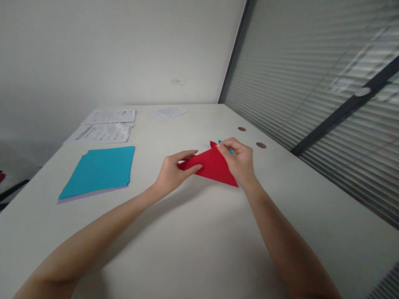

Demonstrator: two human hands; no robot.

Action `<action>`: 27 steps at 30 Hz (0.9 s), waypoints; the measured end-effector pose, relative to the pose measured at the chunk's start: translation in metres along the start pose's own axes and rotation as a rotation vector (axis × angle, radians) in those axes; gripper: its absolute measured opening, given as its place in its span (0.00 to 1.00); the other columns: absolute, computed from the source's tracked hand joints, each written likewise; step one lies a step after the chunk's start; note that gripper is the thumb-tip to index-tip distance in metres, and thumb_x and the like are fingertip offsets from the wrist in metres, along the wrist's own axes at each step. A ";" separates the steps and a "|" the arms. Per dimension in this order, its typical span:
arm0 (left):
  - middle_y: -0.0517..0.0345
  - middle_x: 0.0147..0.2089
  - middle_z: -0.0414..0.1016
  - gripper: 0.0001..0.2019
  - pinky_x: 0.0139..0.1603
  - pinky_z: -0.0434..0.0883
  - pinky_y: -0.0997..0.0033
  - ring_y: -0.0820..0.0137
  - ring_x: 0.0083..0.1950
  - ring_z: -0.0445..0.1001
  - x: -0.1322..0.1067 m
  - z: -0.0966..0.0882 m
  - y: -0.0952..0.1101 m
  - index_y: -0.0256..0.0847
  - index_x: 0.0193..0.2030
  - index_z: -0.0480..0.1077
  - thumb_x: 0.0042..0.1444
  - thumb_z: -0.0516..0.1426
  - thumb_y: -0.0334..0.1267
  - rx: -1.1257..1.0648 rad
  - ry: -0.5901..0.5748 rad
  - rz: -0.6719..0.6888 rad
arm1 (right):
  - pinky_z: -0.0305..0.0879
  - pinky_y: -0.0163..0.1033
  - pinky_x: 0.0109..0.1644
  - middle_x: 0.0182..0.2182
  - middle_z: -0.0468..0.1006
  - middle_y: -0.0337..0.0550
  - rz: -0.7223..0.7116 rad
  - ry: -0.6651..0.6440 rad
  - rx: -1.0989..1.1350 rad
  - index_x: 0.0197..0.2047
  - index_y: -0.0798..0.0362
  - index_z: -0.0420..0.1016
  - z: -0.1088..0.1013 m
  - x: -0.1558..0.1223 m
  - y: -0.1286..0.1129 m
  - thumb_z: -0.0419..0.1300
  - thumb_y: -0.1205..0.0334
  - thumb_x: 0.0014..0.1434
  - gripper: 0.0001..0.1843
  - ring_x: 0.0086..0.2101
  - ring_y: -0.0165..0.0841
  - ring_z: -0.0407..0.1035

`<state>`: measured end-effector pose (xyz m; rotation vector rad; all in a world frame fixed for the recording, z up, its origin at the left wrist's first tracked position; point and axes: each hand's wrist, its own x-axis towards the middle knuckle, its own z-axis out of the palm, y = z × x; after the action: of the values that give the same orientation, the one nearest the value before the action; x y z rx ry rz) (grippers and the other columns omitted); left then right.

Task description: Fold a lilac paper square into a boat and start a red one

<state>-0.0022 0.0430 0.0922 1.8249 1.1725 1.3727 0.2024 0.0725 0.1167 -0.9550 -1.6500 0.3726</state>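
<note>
A folded sheet of red paper (pixel 215 165), roughly triangular, is held up off the white table between both hands. My left hand (pixel 176 169) grips its left corner, thumb in front and fingers behind. With thumb and index finger, my right hand (pixel 237 157) pinches the top edge near the upper corner. The lower right corner points down and is free. Behind the sheet, small red (pixel 213 144) and blue paper pieces (pixel 220 141) show in part; the red paper and my right hand hide the rest of them.
A stack of coloured paper with a blue sheet (pixel 101 170) on top lies at the left. Printed sheets (pixel 107 132) lie beyond it, and another printed sheet (pixel 168 113) is near the wall. Two round brown holes (pixel 261 145) sit by the blinds (pixel 311 91) at right.
</note>
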 end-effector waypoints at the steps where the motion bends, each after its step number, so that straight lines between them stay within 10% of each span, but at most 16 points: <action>1: 0.50 0.45 0.82 0.18 0.45 0.77 0.66 0.63 0.44 0.80 0.000 0.000 0.001 0.40 0.47 0.78 0.50 0.65 0.45 0.029 0.017 0.022 | 0.63 0.39 0.41 0.28 0.76 0.38 -0.016 -0.002 0.008 0.29 0.51 0.75 0.002 -0.001 -0.001 0.60 0.60 0.60 0.08 0.32 0.31 0.69; 10: 0.56 0.25 0.80 0.13 0.24 0.66 0.77 0.73 0.23 0.73 0.002 -0.011 0.003 0.38 0.33 0.81 0.59 0.59 0.43 0.132 -0.062 0.134 | 0.64 0.40 0.42 0.29 0.76 0.38 -0.036 -0.006 0.044 0.28 0.51 0.75 -0.001 0.002 -0.003 0.61 0.59 0.59 0.09 0.33 0.31 0.69; 27: 0.54 0.29 0.81 0.15 0.33 0.77 0.74 0.70 0.30 0.80 0.008 -0.026 0.000 0.38 0.34 0.79 0.64 0.54 0.42 0.139 -0.215 0.212 | 0.66 0.40 0.39 0.28 0.76 0.37 0.080 0.103 0.061 0.29 0.50 0.78 -0.018 0.010 0.013 0.64 0.54 0.55 0.09 0.32 0.31 0.70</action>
<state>-0.0263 0.0488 0.1041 2.1882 1.0076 1.1924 0.2232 0.0835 0.1200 -0.9810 -1.5024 0.4185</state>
